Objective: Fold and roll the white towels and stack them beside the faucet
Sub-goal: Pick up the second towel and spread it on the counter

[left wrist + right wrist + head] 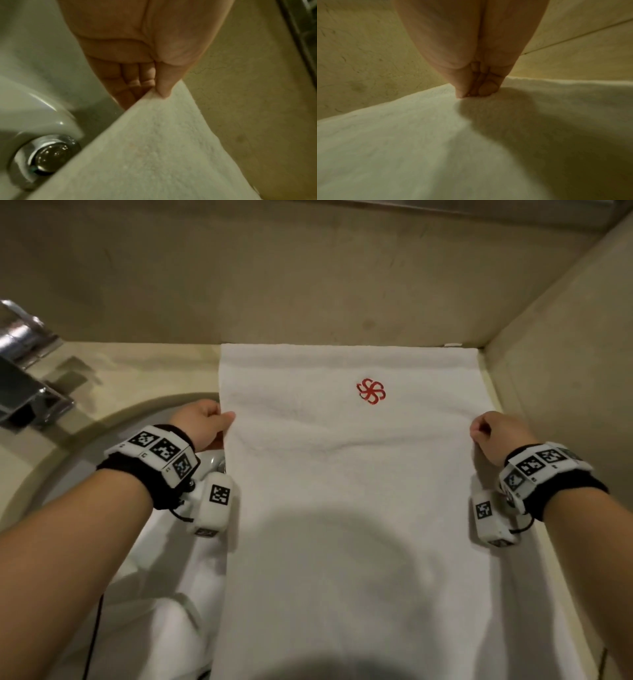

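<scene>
A white towel point(352, 481) with a red embroidered logo point(371, 391) lies stretched lengthwise on the beige counter, its far end against the back wall. My left hand point(209, 422) pinches the towel's left edge between thumb and curled fingers; the left wrist view shows the thumb point(164, 88) pressed on the towel point(154, 148). At the opposite side my right hand point(486, 433) grips the right edge, with its fingers point(486, 88) curled into the cloth point(436, 148). The chrome faucet point(24, 371) stands at the far left.
A white basin point(96, 446) lies under my left arm, its chrome drain point(49, 152) beside the towel edge. More white cloth point(164, 611) sits in the basin near me. Beige walls point(565, 354) close in behind and on the right.
</scene>
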`<state>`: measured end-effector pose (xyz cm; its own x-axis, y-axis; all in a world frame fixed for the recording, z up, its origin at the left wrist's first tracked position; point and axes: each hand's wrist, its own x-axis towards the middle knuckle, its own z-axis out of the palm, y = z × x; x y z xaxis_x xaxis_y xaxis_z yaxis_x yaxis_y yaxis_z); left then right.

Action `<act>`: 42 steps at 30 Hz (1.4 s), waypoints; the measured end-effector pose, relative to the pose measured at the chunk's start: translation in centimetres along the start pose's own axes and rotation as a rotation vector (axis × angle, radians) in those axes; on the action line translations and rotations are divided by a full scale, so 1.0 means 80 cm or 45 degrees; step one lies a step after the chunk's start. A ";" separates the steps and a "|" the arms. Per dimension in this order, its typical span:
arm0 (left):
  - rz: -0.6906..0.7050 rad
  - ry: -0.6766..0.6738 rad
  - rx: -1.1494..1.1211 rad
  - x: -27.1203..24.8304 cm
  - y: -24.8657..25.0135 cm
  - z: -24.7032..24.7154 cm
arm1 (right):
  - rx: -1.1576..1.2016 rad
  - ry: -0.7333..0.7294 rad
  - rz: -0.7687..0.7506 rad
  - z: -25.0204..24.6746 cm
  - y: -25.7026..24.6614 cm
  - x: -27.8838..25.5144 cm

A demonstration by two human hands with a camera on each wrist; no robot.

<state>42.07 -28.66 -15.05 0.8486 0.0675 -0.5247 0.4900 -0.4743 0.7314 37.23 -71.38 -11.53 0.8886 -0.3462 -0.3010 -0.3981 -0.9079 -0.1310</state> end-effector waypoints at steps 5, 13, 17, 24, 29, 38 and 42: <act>0.159 0.107 0.207 -0.049 0.002 0.009 | 0.193 0.026 -0.055 -0.003 0.009 -0.059; 0.560 -0.343 0.922 -0.269 -0.046 0.052 | 0.133 -0.047 0.023 0.031 0.093 -0.298; 0.595 -0.408 1.269 -0.348 -0.112 0.067 | 0.115 -0.092 0.181 0.090 0.143 -0.369; 0.763 -0.126 1.241 -0.386 -0.161 0.078 | 0.092 0.046 0.142 0.104 0.162 -0.361; 0.922 -0.357 1.381 -0.389 -0.169 0.060 | 0.110 0.096 0.150 0.091 0.148 -0.374; 1.282 -0.749 1.666 -0.348 -0.140 0.053 | 0.785 -0.366 -0.291 0.120 -0.056 -0.499; 1.105 -0.747 1.382 -0.328 -0.107 0.058 | 0.822 -0.443 -0.292 0.149 -0.139 -0.512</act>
<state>14.67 -30.47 -9.57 0.4627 -0.7925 -0.3973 -0.7113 -0.5994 0.3672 2.53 -44.30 -9.01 0.8845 0.0252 -0.4658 -0.3619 -0.5930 -0.7193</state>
